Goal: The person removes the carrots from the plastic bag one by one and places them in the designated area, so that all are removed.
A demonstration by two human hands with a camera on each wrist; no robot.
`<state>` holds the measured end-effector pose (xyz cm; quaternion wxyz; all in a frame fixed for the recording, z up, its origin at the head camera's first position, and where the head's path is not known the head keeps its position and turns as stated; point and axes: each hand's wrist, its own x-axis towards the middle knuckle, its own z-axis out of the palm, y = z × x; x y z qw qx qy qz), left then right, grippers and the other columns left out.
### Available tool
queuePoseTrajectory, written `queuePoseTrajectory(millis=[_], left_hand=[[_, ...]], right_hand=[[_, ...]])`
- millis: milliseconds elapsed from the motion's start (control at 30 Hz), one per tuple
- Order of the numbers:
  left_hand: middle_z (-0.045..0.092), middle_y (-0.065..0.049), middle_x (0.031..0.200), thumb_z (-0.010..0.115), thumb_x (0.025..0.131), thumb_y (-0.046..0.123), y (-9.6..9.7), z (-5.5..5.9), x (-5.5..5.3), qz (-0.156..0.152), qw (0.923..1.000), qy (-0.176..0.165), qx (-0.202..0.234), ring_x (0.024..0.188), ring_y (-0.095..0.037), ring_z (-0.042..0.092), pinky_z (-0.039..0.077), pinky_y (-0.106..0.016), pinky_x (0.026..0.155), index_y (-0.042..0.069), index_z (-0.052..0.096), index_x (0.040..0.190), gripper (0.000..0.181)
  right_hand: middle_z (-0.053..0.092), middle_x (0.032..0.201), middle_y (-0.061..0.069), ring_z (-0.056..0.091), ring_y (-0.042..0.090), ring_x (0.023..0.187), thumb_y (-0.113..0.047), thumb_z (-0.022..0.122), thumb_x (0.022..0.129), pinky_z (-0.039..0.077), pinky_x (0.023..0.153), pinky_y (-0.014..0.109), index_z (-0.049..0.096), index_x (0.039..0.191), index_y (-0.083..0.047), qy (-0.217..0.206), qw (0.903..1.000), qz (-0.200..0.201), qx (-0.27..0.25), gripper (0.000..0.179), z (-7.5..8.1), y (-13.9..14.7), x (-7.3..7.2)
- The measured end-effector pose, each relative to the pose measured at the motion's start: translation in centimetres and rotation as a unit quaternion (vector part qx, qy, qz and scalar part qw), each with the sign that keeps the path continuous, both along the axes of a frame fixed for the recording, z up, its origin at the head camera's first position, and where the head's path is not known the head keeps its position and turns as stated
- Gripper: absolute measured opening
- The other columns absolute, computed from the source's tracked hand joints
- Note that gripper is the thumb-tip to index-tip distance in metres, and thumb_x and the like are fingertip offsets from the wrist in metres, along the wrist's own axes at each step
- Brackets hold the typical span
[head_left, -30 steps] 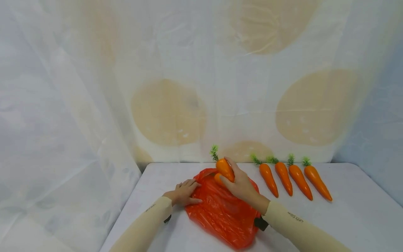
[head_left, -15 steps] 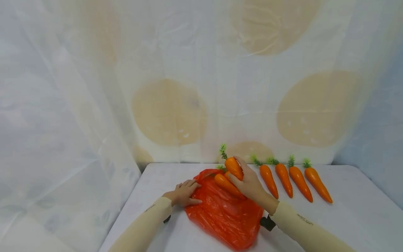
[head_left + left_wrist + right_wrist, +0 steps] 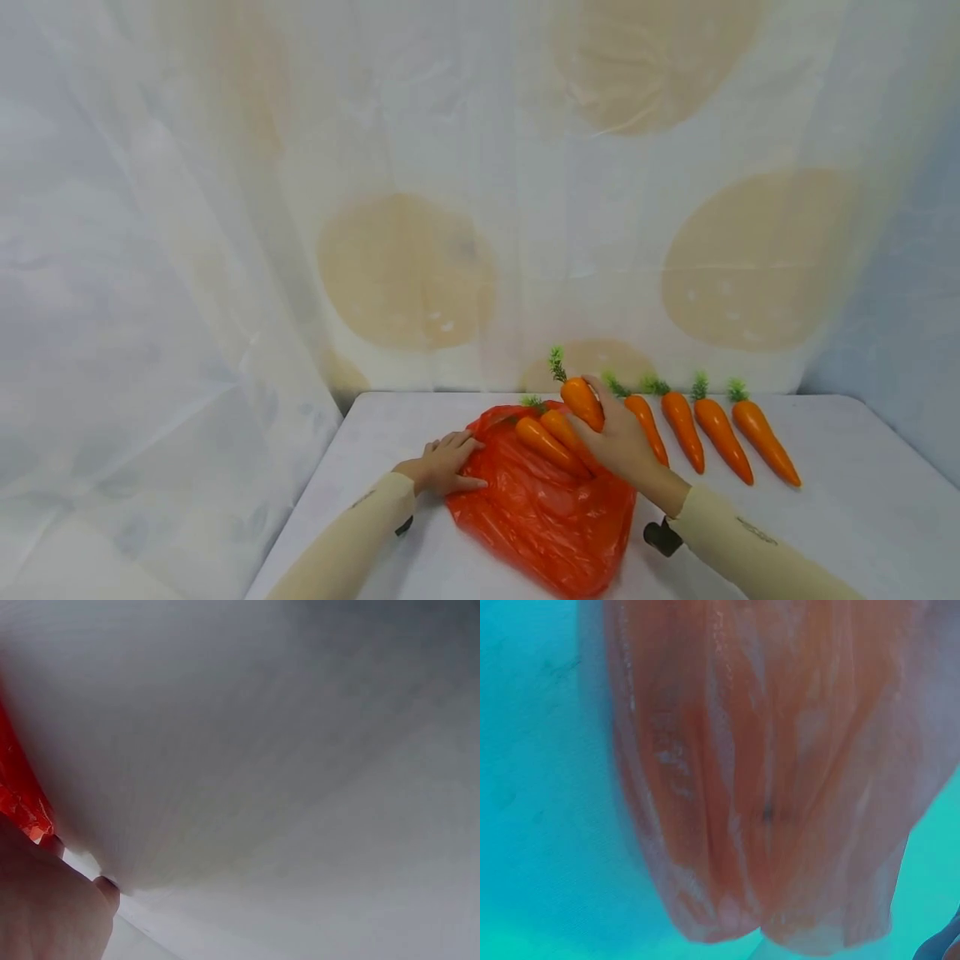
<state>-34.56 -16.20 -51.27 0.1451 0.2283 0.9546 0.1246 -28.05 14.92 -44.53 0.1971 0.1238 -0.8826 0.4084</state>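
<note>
A crumpled red plastic bag [image 3: 547, 533] lies on the table, its upper side towards the back. My left hand [image 3: 448, 465] rests on the bag's left edge with fingers spread; in the left wrist view that hand [image 3: 49, 911] shows beside a strip of red plastic [image 3: 15, 780]. By its thick end, my right hand [image 3: 622, 442] grips an orange carrot [image 3: 581, 402] with a green top, tilted over the bag's right side. Left of it, a carrot [image 3: 551, 448] and another carrot [image 3: 568, 435] lie at the bag's mouth. Blurred reddish plastic [image 3: 727, 787] fills the right wrist view.
Several carrots lie in a slanted row to the right, among them one carrot [image 3: 649, 429] partly behind my right hand and another carrot [image 3: 767, 442] at the far end. The white table [image 3: 840, 517] ends at a patterned cloth [image 3: 570, 208] behind.
My right hand has moved to the right with the carrot. Two carrots at the bag's mouth have come into fuller view. The left hand stays on the bag's edge.
</note>
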Motion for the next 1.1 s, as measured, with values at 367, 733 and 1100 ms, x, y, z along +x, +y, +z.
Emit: queuePoseTrajectory(millis=[367,733,1100], left_hand=[[0.032,-0.004,0.157,0.065,0.085,0.061,-0.1,0.4,0.3,-0.006,1.0000,-0.003,-0.004,0.145,-0.031,0.026,0.022,-0.065,0.116,0.026,0.042,0.143,0.071],[0.031,-0.003,0.158,0.065,0.086,0.061,0.0,0.9,0.2,-0.005,1.0000,0.001,-0.003,0.146,-0.029,0.026,0.021,-0.064,0.116,0.027,0.042,0.143,0.071],[0.032,-0.001,0.157,0.064,0.086,0.062,-0.1,0.6,0.2,-0.010,0.9999,0.006,-0.005,0.144,-0.027,0.028,0.024,-0.063,0.116,0.028,0.042,0.143,0.070]], right_hand=[[0.060,0.117,0.020,0.059,0.025,0.082,-0.029,0.068,0.093,0.053,0.066,0.032,0.034,0.147,-0.003,-0.044,0.9958,-0.062,0.052,0.069,-0.5,3.5,0.4],[0.066,0.103,0.023,0.057,0.023,0.070,-0.046,0.064,0.093,0.054,0.059,0.034,0.028,0.151,-0.003,-0.085,0.9843,-0.110,0.109,0.081,-0.4,6.0,1.1],[0.055,0.126,0.036,0.061,0.033,0.086,-0.051,0.064,0.091,0.058,0.075,0.049,0.029,0.147,0.006,-0.128,0.9768,-0.102,0.138,0.088,-2.2,9.0,1.6]])
